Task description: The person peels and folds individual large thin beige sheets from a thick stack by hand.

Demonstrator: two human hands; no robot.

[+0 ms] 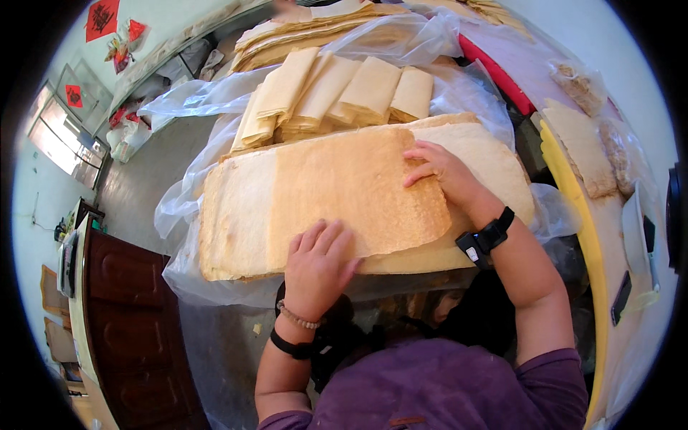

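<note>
1. The golden sheet [344, 190] lay on top of a pale stack [233, 229] right in front of the person, with clear plastic [183, 265] poking out around it.
2. Left hand [319, 258]: fingers straight, close together, palm down at the near edge. Decent anchor imo, provided the pressure was light and spread across all the fingers.
3. Right hand [438, 168]: fingers loosely bent over the far right part. Honestly couldn't tell whether it pinched the sheet or just rested there.
4. The sheet looked thin and probably tore easily, so I'd have gone with flat, sliding fingers over tugging a corner.
5. Paler layers stuck out past its right end, so the edges deserved a look before any firm pressing.
6. Folded bundles [365, 89] sat just beyond the stack, so long sweeps that way seemed risky.
</note>
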